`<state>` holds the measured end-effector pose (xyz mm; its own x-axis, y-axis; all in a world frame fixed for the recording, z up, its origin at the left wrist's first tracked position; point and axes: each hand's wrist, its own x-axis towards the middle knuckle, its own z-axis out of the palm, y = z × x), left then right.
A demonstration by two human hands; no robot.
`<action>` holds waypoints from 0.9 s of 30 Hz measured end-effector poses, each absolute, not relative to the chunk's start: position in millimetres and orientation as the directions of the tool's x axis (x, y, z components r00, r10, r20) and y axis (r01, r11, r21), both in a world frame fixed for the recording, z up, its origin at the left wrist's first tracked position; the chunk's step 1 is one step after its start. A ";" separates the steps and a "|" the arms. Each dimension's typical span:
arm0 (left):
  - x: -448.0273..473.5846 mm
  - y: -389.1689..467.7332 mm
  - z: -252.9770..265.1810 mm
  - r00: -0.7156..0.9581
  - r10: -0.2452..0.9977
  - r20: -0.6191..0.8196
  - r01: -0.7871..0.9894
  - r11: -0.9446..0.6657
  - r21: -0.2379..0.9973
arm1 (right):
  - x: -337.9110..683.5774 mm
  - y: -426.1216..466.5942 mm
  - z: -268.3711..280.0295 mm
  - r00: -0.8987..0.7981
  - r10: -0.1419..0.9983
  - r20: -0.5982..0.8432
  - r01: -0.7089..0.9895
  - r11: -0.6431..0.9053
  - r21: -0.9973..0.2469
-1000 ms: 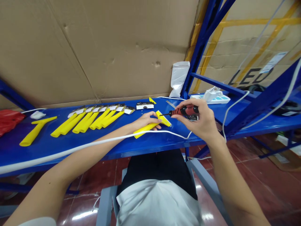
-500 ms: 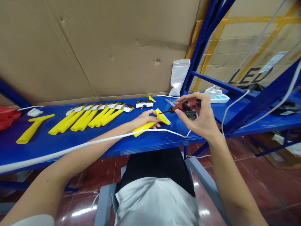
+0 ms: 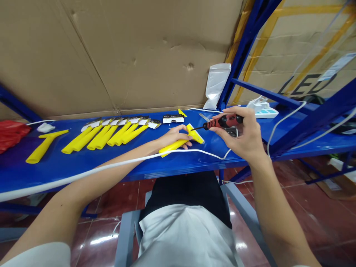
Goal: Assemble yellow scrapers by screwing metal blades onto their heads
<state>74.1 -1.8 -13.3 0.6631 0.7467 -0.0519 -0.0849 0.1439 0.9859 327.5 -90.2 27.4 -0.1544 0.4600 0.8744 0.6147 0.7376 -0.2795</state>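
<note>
My left hand (image 3: 178,136) is closed around a yellow scraper (image 3: 172,147) near its T-shaped head, holding it on the blue shelf top. A blade edge shows along the right side of the head. In my right hand (image 3: 244,135) is a red and black screwdriver (image 3: 222,122), gripped by its handle and pointing left. The dark shaft reaches the scraper's head; whether the tip sits in a screw is too small to tell. Behind the hands lie a black and white card sleeve (image 3: 173,118) and a small yellow piece (image 3: 182,113).
Several yellow scrapers with card sleeves (image 3: 104,135) lie in a row at the left, beside a bare yellow scraper (image 3: 44,146) and a red plastic bag (image 3: 13,135). A white cable (image 3: 111,168) crosses the front. A power strip (image 3: 264,111) and blue post (image 3: 241,55) stand right.
The view has shifted slightly, so the bench things appear a little further right. Both hands keep their grips, and the screwdriver stays against the scraper's head.
</note>
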 end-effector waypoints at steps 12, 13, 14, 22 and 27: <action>75.5 -6.4 -8.0 0.646 0.759 -0.078 -0.062 0.154 0.986 | 328.0 -86.2 26.2 -0.107 0.413 0.904 0.722 0.657 -0.215; 75.5 -6.7 -7.9 0.649 0.757 -0.072 -0.063 0.148 0.987 | 328.6 -85.9 26.3 -0.097 0.408 0.908 0.731 0.648 -0.213; 75.5 -6.8 -8.3 0.652 0.756 -0.063 -0.069 0.141 0.988 | 329.1 -86.3 26.9 -0.090 0.406 0.909 0.738 0.640 -0.213; 74.3 -3.9 -13.8 0.626 0.779 0.019 -0.137 0.086 0.987 | 341.6 -107.2 45.0 -0.163 0.457 0.874 0.805 0.574 -0.149; 70.1 -6.8 2.1 0.554 0.817 0.159 -0.265 -0.008 0.964 | 360.0 -101.9 44.5 -0.244 0.598 0.764 0.790 0.579 -0.201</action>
<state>70.1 -6.8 2.1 0.5542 0.8171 0.1589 -0.2648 -0.0079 0.9643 360.0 -101.9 44.5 -0.2439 0.5976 0.7638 0.7898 0.5795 -0.2012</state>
